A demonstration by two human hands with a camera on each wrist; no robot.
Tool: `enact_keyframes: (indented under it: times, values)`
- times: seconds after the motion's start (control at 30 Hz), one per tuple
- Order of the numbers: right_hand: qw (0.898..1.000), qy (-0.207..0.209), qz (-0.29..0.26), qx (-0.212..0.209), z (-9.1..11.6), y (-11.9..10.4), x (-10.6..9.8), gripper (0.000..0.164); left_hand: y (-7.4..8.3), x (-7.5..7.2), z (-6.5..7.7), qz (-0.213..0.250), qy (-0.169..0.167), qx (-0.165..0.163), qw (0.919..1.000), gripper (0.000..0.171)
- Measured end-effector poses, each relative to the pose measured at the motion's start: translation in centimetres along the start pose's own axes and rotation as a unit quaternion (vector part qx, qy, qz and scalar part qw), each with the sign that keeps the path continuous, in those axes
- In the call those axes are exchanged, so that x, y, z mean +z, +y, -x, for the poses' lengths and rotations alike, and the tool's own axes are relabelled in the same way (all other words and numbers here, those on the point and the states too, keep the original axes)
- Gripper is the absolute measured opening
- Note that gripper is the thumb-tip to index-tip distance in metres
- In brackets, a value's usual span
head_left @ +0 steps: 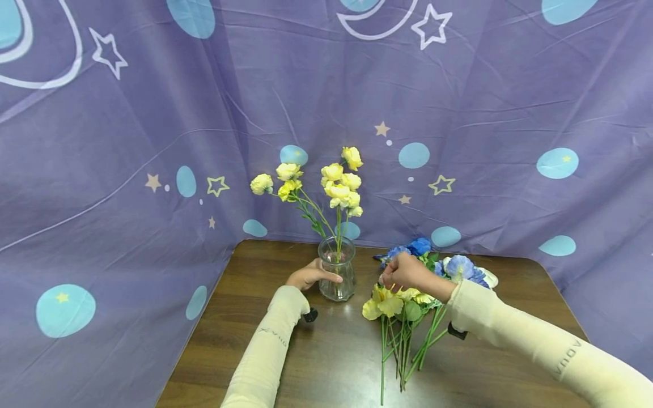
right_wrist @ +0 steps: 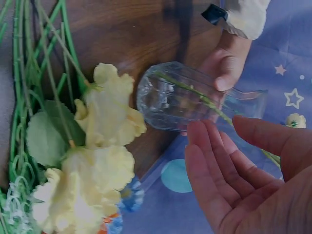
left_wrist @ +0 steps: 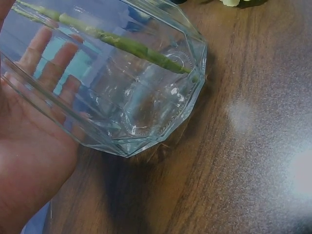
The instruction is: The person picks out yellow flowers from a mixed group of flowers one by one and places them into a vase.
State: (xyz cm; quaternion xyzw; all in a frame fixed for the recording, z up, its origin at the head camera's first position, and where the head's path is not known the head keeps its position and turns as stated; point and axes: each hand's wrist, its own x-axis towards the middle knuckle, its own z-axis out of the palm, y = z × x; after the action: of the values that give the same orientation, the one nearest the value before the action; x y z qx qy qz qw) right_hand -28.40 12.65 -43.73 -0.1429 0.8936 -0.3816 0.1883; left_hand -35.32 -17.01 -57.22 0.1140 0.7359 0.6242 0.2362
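Observation:
A clear, faceted glass vase (head_left: 337,277) stands upright on the wooden table, gripped round its side by my left hand (head_left: 312,276). In the left wrist view, the fingers (left_wrist: 56,63) show through the glass, behind a green stem (left_wrist: 126,45) that slants down to the vase's base. Several pale yellow blooms (head_left: 339,191) rise above the rim, some leaning left. To the vase's right, my right hand (head_left: 408,272) hovers above loose yellow flowers (head_left: 385,303). Its fingers (right_wrist: 209,165) are loosely bent and hold nothing in the right wrist view.
Blue flowers (head_left: 461,266) lie behind and right of the yellow ones, partly hidden by the right hand. Bundled green stems (head_left: 403,351) reach towards the table's front. A purple patterned cloth (head_left: 459,113) hangs behind the table (head_left: 316,351) and along its left side.

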Motion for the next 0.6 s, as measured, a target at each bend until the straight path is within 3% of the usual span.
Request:
enact_keyframes:
  times: [0.17,0.6]
  values:
    - [1.000,-0.012,-0.006,0.015,0.4,1.1,0.8,0.013,0.0,0.1,0.0,0.001,-0.003,0.005,1.0000,0.074]
    - [1.000,-0.015,-0.012,-0.004,1.5,2.5,1.7,0.013,-0.1,-0.1,0.0,0.003,-0.001,0.006,1.0000,0.076]
